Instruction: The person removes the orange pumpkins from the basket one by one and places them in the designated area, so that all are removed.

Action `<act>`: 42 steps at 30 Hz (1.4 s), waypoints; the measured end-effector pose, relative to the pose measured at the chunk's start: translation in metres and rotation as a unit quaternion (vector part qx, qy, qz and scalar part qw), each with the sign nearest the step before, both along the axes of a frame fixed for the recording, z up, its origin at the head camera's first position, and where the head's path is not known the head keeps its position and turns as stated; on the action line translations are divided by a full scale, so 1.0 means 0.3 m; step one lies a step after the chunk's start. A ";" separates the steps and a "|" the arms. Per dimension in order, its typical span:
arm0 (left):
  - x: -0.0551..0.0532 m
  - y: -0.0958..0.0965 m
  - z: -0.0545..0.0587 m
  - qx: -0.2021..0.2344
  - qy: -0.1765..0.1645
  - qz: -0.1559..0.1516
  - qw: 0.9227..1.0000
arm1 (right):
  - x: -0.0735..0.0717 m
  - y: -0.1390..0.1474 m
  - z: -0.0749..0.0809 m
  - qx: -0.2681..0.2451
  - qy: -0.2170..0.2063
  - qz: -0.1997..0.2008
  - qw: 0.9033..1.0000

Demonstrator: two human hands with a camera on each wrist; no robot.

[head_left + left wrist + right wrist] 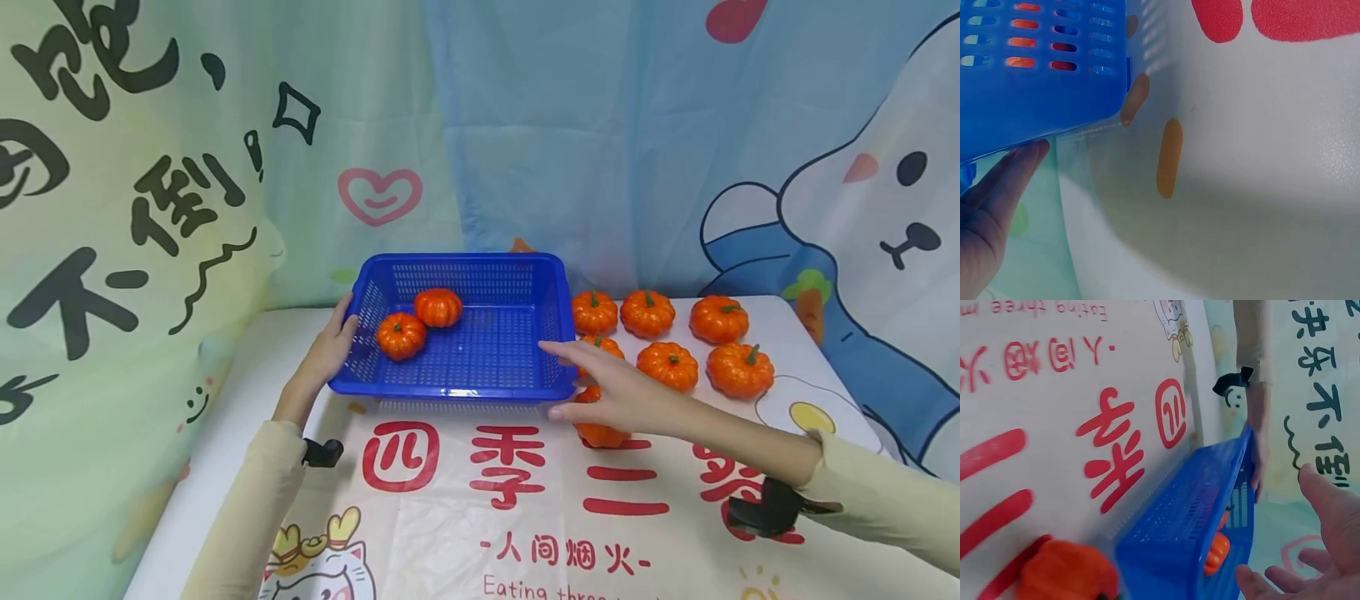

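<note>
A blue plastic basket (457,392) with slotted walls sits on the table, holding two small orange pumpkins, one nearer the front (401,337) and one behind it (438,307). At the basket's left side, my left hand (327,350) rests its fingers on the outside. In the left wrist view, those straight fingers (1019,165) lie along the blue rim. My right hand (611,387) reaches over at the right rim, fingers spread and nothing held. It partly hides two pumpkins beside the basket, one of them low near the thumb (603,435).
Several more pumpkins stand right of the basket, including one in the back row (647,315) and one at the far right (740,372). A printed cloth (450,517) covers the table's front. A patterned curtain (525,150) hangs close behind the basket.
</note>
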State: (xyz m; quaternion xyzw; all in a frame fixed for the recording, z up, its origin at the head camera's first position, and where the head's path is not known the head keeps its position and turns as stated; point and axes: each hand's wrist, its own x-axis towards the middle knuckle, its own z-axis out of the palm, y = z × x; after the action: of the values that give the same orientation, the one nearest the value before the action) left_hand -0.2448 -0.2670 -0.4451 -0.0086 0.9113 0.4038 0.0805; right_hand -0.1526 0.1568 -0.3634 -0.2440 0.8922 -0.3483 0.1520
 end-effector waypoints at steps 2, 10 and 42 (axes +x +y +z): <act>0.000 -0.004 0.002 0.001 0.001 0.001 1.000 | -0.049 -0.052 0.000 -0.007 -0.028 0.008 1.000; -0.006 -0.008 -0.007 0.005 0.002 0.006 1.000 | -0.370 -0.296 -0.061 -0.035 -0.128 -0.023 0.991; -0.009 -0.005 -0.016 0.011 0.008 0.007 1.000 | -0.891 -0.647 -0.558 -0.023 -0.239 -0.148 0.959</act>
State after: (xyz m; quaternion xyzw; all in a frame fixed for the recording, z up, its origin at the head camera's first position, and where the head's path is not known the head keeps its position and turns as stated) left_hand -0.2475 -0.2685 -0.4500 -0.0104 0.9075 0.4140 0.0703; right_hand -0.4198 -0.0372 -0.5308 -0.0225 0.8478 -0.4355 0.3019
